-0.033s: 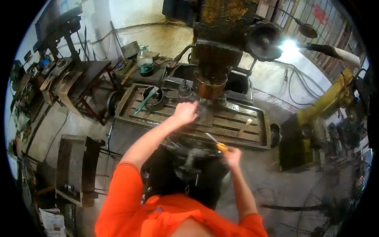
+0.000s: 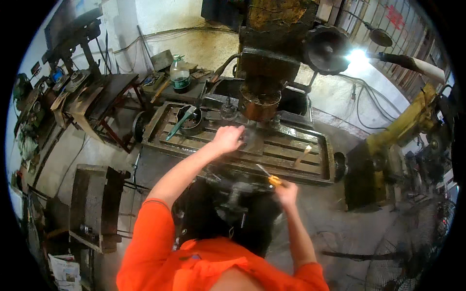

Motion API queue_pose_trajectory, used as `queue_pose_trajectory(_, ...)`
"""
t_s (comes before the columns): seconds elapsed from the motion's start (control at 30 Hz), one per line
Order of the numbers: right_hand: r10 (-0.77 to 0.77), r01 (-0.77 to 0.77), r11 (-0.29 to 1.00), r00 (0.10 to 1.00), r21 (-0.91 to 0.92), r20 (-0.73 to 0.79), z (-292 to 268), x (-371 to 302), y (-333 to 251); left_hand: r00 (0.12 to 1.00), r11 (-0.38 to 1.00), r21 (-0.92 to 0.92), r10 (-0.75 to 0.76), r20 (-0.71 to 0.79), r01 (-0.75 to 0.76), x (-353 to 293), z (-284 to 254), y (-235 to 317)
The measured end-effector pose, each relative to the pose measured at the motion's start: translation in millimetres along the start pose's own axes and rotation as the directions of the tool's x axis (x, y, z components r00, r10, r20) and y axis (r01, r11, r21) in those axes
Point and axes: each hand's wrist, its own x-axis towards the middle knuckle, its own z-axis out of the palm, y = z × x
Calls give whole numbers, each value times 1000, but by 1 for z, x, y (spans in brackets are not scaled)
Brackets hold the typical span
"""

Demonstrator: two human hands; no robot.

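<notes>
My left hand [image 2: 228, 139] reaches over the slotted machine table, just below the spindle head [image 2: 260, 103]. Its fingers are curled at a small dark part or fixture [image 2: 250, 138]; what they grip is hidden. In front of the table's near edge, my right hand [image 2: 287, 193] is closed around a yellow-handled tool [image 2: 274, 181]. A slim metal blade points from it toward the upper left, apart from the left hand; whether it is a file or a screwdriver I cannot tell.
The machine table [image 2: 315, 169] carries a round pot [image 2: 194, 127] with a green-handled brush [image 2: 180, 123] across it, and another brush [image 2: 303, 154] at right. A lit lamp [image 2: 358, 56] shines at upper right. Behind stand a plastic bottle [image 2: 179, 77] and, at left, a metal box [image 2: 92, 208].
</notes>
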Motion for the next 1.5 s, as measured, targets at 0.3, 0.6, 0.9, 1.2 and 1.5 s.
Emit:
queue_pose_trajectory(0.3,-222,224,962,975,-155,32,-36,-23,16,997,996,-51,71,-27,-72,25,15,0)
queue_pose_trajectory(0.6,-142,136,988,986,-68,-87,-121,-12,-69,976,979,-122,-181,-123,166,39,33,5)
queue_pose_trajectory(0.9,-778,920,298,388,253,-495,-333,63,-318,951,897,-336,-309,-16,286,53,41,-3)
queue_pose_trajectory(1.2,-869,969,232,244,80,-431,-269,18,-280,936,888,-332,-349,-38,317,52,50,-10)
queue_pose_trajectory(1.5,-840,950,270,311,155,-446,-274,21,-271,927,881,-373,-355,-121,289,48,47,-11)
